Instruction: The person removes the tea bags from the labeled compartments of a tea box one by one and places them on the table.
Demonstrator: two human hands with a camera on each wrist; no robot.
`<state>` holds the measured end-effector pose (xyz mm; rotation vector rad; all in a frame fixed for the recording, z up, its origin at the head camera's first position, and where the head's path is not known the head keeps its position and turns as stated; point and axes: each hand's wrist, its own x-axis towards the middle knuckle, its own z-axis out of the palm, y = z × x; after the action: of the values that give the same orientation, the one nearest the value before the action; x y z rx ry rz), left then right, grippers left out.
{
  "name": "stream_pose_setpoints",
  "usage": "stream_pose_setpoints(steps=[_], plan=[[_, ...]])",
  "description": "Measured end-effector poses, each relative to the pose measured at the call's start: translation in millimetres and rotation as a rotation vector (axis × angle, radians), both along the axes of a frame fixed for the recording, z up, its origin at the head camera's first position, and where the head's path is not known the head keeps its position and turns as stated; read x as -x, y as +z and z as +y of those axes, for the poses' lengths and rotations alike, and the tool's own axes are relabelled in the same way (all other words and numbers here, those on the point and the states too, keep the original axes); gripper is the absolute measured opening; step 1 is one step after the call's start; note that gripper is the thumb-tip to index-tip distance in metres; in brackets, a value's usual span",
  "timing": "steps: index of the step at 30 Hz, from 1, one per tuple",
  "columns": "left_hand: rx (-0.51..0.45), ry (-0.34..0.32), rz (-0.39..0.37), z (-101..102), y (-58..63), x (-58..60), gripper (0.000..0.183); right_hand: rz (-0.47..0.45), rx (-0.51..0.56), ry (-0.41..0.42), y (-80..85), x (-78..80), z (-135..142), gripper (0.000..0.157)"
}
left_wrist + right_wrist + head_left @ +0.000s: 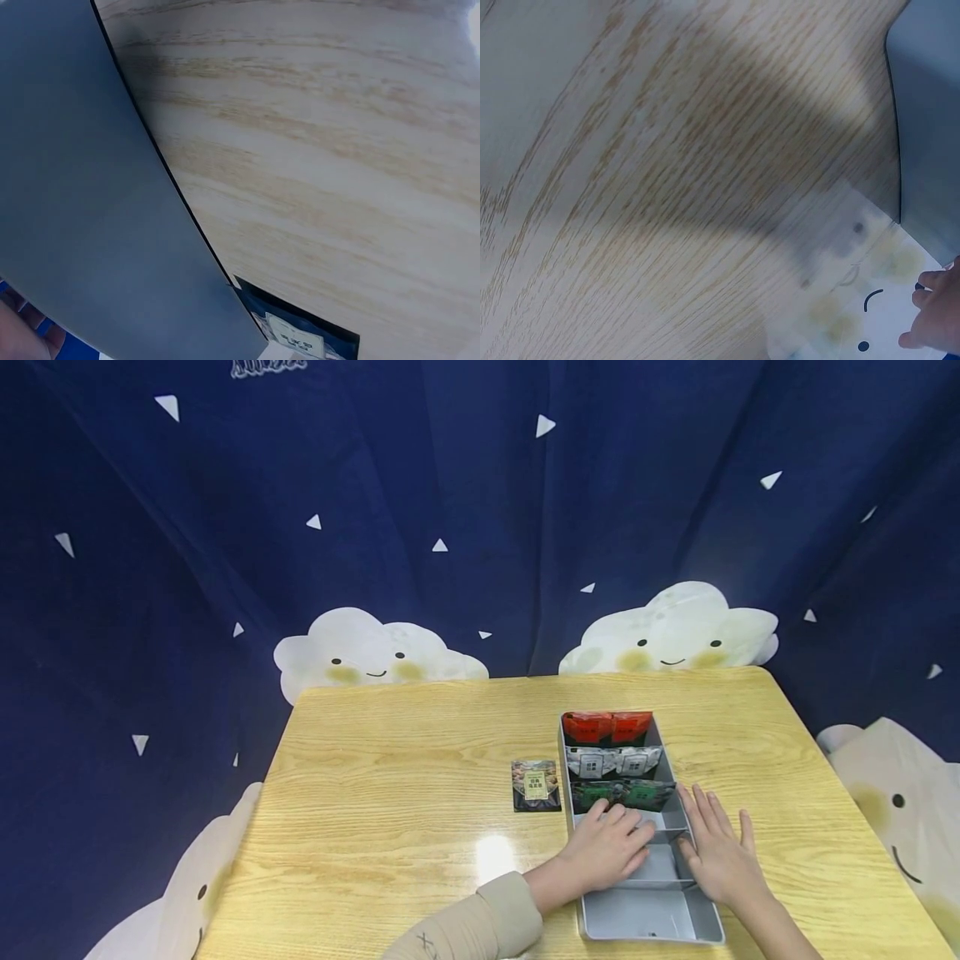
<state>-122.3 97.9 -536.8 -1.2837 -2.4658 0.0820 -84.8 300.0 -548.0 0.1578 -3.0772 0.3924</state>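
Note:
A grey divided box [637,914] stands on the table. Its far compartments hold two red sachets [588,727], two silver-white sachets [590,764] and two dark green sachets [647,795], upright in rows. My left hand [609,846] lies over the box's left side, its fingers spread and slightly bent above the compartments nearer me; I see nothing in it. My right hand [722,856] rests along the box's right wall with fingers extended. Left of the box lies a flat dark sachet [536,786] with a pale label, apart from both hands.
The wooden table [375,793] stretches out left of the box, with a narrower strip to its right. Behind hangs a dark blue curtain [480,510] printed with white triangles and smiling clouds. The box's nearer compartments show bare grey floors.

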Motion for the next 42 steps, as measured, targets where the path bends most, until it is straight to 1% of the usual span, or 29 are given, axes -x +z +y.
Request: stream_pose_setpoints(steps=[5,8,16,21,25,38,42], plan=[[-0.025,0.001,0.044,2.3,-3.6,-0.5,0.030,-0.004,0.001,-0.003,0.3,-0.4,-0.1,0.075],[-0.039,0.001,0.057,3.3,-5.8,-0.3,0.028,-0.006,0.001,-0.002,0.1,-0.4,0.2,0.075],[-0.052,0.022,0.047,5.6,-8.5,-0.8,0.021,0.007,0.002,-0.002,-1.4,0.5,0.7,0.074],[-0.036,0.026,0.031,6.1,-7.7,-1.0,0.014,0.016,-0.004,-0.001,-1.5,1.0,0.5,0.075],[-0.030,0.017,0.025,5.2,-6.2,-1.4,0.014,0.009,-0.006,-0.002,-0.6,0.7,-0.4,0.075],[-0.059,0.016,0.065,3.1,-6.8,-1.5,0.012,0.002,-0.008,-0.001,1.6,0.2,-1.0,0.073],[-0.067,0.010,0.046,1.9,-5.8,-2.3,0.014,-0.006,-0.001,-0.002,1.6,-0.5,-0.9,0.073]])
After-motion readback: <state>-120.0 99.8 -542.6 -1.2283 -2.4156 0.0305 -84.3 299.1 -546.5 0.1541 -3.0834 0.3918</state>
